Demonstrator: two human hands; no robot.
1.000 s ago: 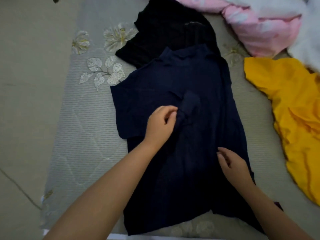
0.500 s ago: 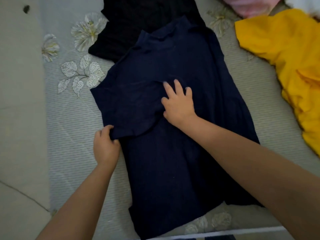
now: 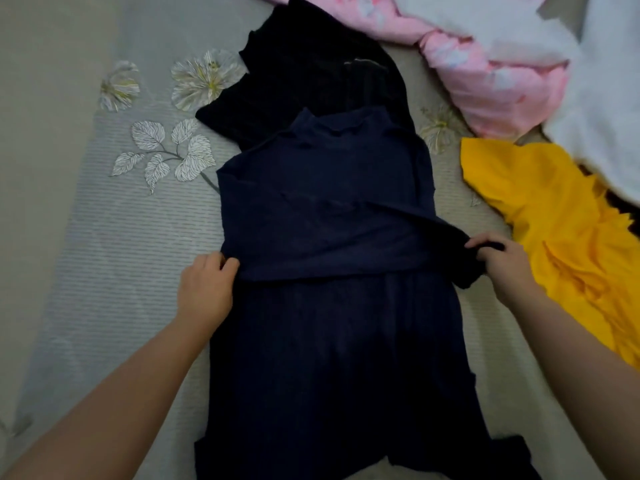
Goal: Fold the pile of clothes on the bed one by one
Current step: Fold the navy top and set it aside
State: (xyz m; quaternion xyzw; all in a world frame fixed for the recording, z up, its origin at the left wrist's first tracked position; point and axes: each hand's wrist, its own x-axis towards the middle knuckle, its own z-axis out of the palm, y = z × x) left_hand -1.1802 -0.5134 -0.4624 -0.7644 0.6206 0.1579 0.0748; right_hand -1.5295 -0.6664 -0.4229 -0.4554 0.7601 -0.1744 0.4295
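Navy-blue garment (image 3: 325,258) spread lengthwise on bed (image 3: 138,237), collar end far, hem end near, lower corners reaching the bottom edge of the view. Left sleeve portion already laid across the chest, forming a horizontal folded edge at mid-length. Left hand (image 3: 206,294) at the left end of that folded edge, fingers curled, thumb and fingertips pinching the navy fabric at the corner. Right hand (image 3: 502,263) at the right side of the garment, fingers curled round a bunched fold of the right sleeve, lifted slightly off the surface; a dark tail of sleeve fabric hanging just below the grip. Both forearms bare, entering from the lower corners of the view. Black garment (image 3: 311,77) lying flat beyond the navy one, partly covered by the navy collar area, touching it. Yellow garment (image 3: 561,237) crumpled to the right, just beside the right hand, apart from the navy fabric. Pink patterned cloth (image 3: 491,81) bunched at the far right, beyond the yellow piece. White fabric (image 3: 599,109) at the upper right corner, overlapping the pink cloth and the far edge of the yellow piece. Bed cover grey with fine stripes, printed with pale leaves (image 3: 166,154) and flowers (image 3: 204,79) to the left of the two dark garments. Plain beige surface (image 3: 38,133) along the far left edge.
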